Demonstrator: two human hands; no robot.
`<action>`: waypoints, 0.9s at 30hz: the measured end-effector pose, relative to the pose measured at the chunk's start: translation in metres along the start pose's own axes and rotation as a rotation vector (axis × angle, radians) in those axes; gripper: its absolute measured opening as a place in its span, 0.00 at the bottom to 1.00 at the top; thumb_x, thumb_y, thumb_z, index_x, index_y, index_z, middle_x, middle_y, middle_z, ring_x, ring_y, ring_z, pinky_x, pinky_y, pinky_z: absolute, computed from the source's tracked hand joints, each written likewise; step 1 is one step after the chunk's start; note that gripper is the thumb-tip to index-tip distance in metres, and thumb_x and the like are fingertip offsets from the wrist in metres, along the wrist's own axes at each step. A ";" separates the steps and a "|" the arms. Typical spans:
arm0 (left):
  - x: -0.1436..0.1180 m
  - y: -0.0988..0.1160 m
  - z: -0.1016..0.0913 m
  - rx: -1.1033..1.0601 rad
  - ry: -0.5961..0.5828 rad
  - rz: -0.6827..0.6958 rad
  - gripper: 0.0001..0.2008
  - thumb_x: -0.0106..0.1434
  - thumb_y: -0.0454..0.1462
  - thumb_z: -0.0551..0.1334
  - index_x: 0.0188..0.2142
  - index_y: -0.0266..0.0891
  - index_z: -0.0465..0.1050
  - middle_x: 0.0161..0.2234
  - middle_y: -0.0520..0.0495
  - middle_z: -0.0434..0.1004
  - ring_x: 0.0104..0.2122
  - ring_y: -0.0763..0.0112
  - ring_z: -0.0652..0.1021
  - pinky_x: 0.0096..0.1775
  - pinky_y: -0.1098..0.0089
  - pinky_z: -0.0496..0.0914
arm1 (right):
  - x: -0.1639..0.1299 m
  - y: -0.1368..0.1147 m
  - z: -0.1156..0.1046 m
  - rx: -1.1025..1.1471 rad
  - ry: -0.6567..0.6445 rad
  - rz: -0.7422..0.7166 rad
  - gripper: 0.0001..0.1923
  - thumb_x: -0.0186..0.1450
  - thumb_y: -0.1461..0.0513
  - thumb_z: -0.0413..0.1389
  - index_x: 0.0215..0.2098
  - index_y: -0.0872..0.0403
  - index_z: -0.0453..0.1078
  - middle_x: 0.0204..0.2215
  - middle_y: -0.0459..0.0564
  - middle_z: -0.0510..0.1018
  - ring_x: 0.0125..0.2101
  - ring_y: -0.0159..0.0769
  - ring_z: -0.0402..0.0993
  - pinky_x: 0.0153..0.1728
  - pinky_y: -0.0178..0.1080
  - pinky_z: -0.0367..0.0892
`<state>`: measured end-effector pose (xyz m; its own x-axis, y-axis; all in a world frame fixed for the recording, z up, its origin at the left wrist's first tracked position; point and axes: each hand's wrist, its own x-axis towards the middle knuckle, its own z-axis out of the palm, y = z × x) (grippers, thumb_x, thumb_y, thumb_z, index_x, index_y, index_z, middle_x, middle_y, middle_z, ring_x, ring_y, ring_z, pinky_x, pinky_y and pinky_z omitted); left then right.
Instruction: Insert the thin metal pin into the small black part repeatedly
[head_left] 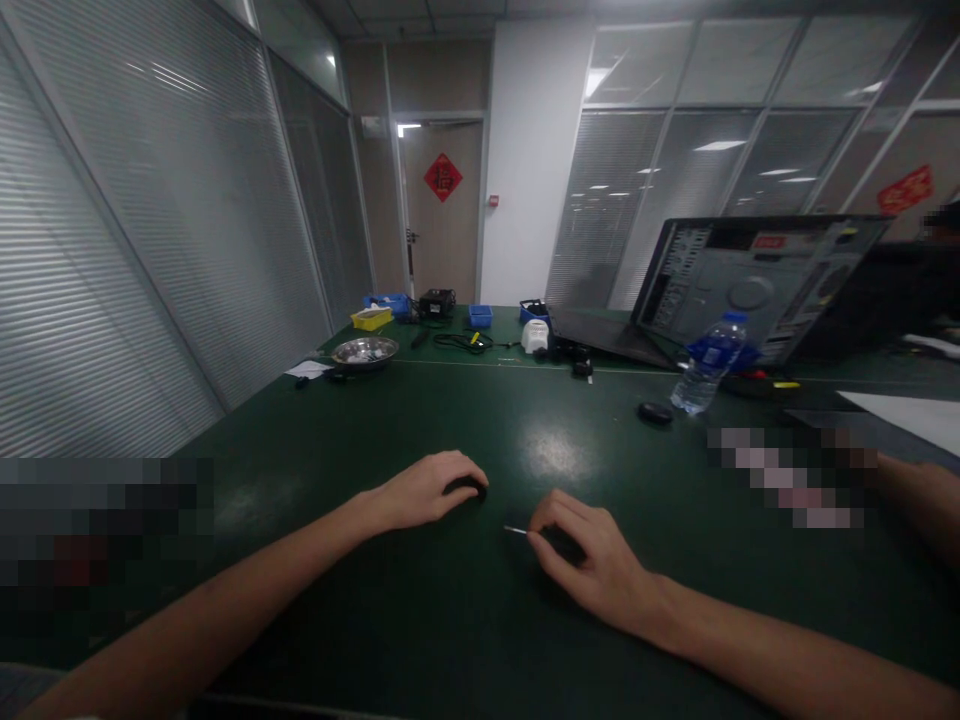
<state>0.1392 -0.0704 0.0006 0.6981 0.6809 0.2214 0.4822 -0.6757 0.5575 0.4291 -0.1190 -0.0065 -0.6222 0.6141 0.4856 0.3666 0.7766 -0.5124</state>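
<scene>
My left hand point(435, 485) is closed around a rounded black object point(466, 486) that looks like a computer mouse. Most of it is covered by the fingers, held low over the green table point(390, 620). To its right, my right hand point(589, 550) pinches a thin metal rod point(516, 530), which looks like a screwdriver shaft. The rod's bare tip points left toward my left hand, without touching it. Whatever handle it has is hidden in my fingers. A second black mouse point(655, 412) lies farther back on the right.
A water bottle point(709, 365) stands before an open computer case point(750, 280). Along the back are a metal bowl point(365, 353), a yellow bin point(372, 319), a blue bin point(481, 317), a white device point(535, 337) and cables. Another person's forearm point(919, 495) rests at the right.
</scene>
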 end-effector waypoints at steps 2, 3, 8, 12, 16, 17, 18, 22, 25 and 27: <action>-0.003 -0.024 -0.013 -0.004 0.070 -0.056 0.15 0.72 0.39 0.60 0.56 0.45 0.73 0.52 0.46 0.77 0.50 0.64 0.76 0.52 0.63 0.70 | 0.000 0.000 0.000 -0.005 -0.002 0.004 0.04 0.72 0.63 0.53 0.40 0.53 0.70 0.35 0.48 0.74 0.33 0.34 0.72 0.34 0.36 0.65; -0.006 -0.040 -0.021 0.004 0.110 -0.097 0.16 0.71 0.39 0.60 0.57 0.45 0.73 0.52 0.46 0.77 0.49 0.64 0.76 0.50 0.64 0.71 | -0.001 0.000 0.000 -0.008 -0.006 0.006 0.04 0.72 0.63 0.53 0.40 0.53 0.70 0.35 0.48 0.74 0.33 0.33 0.72 0.34 0.36 0.65; -0.040 -0.139 -0.073 0.203 0.388 -0.386 0.17 0.68 0.43 0.61 0.53 0.41 0.78 0.49 0.44 0.79 0.37 0.64 0.78 0.41 0.64 0.73 | -0.002 0.002 -0.001 0.003 -0.027 0.009 0.04 0.72 0.62 0.54 0.40 0.52 0.70 0.35 0.48 0.74 0.32 0.32 0.71 0.33 0.36 0.64; -0.082 -0.202 -0.107 0.375 0.573 -0.470 0.15 0.66 0.42 0.61 0.47 0.39 0.81 0.48 0.42 0.80 0.43 0.59 0.79 0.48 0.61 0.72 | -0.004 0.003 -0.001 0.016 -0.037 0.005 0.04 0.72 0.62 0.54 0.41 0.52 0.71 0.36 0.48 0.74 0.32 0.32 0.71 0.32 0.35 0.63; -0.112 -0.230 -0.125 0.496 0.625 -0.513 0.14 0.66 0.41 0.59 0.44 0.40 0.82 0.49 0.42 0.81 0.49 0.56 0.78 0.55 0.60 0.70 | -0.004 0.003 0.000 0.003 -0.035 0.013 0.04 0.72 0.62 0.54 0.41 0.52 0.70 0.35 0.48 0.74 0.32 0.32 0.71 0.33 0.36 0.64; -0.115 -0.232 -0.127 0.515 0.627 -0.523 0.15 0.66 0.41 0.59 0.44 0.40 0.82 0.49 0.42 0.81 0.50 0.56 0.79 0.55 0.60 0.70 | -0.004 0.002 0.000 0.000 -0.035 0.012 0.04 0.72 0.62 0.54 0.40 0.52 0.70 0.35 0.48 0.74 0.32 0.32 0.71 0.33 0.36 0.64; -0.117 -0.233 -0.128 0.532 0.624 -0.528 0.15 0.66 0.40 0.58 0.45 0.40 0.82 0.49 0.42 0.81 0.50 0.56 0.79 0.55 0.60 0.70 | -0.004 0.002 0.000 -0.001 -0.037 0.012 0.04 0.72 0.62 0.54 0.40 0.53 0.70 0.35 0.48 0.74 0.32 0.32 0.71 0.33 0.36 0.64; -0.116 -0.227 -0.127 0.623 0.570 -0.521 0.17 0.67 0.38 0.55 0.45 0.39 0.82 0.49 0.41 0.82 0.49 0.56 0.79 0.54 0.61 0.70 | -0.004 0.001 0.000 -0.011 -0.039 0.004 0.04 0.72 0.62 0.54 0.40 0.53 0.70 0.35 0.48 0.74 0.32 0.32 0.71 0.33 0.35 0.64; -0.112 -0.221 -0.125 0.710 0.542 -0.547 0.18 0.67 0.38 0.55 0.47 0.39 0.82 0.49 0.41 0.82 0.48 0.54 0.80 0.54 0.60 0.71 | -0.004 0.001 -0.001 -0.023 -0.038 -0.008 0.04 0.72 0.62 0.54 0.40 0.53 0.70 0.35 0.48 0.74 0.32 0.32 0.71 0.32 0.35 0.64; -0.110 -0.218 -0.124 0.759 0.522 -0.571 0.18 0.68 0.38 0.54 0.48 0.38 0.82 0.48 0.40 0.82 0.48 0.53 0.80 0.53 0.59 0.71 | -0.003 0.001 -0.001 -0.027 -0.044 -0.010 0.04 0.72 0.62 0.54 0.40 0.53 0.70 0.35 0.48 0.74 0.31 0.32 0.71 0.32 0.35 0.63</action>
<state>-0.1087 0.0368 -0.0463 0.0421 0.8653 0.4995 0.9916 -0.0975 0.0853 0.4322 -0.1203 -0.0078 -0.6553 0.6003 0.4585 0.3786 0.7863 -0.4883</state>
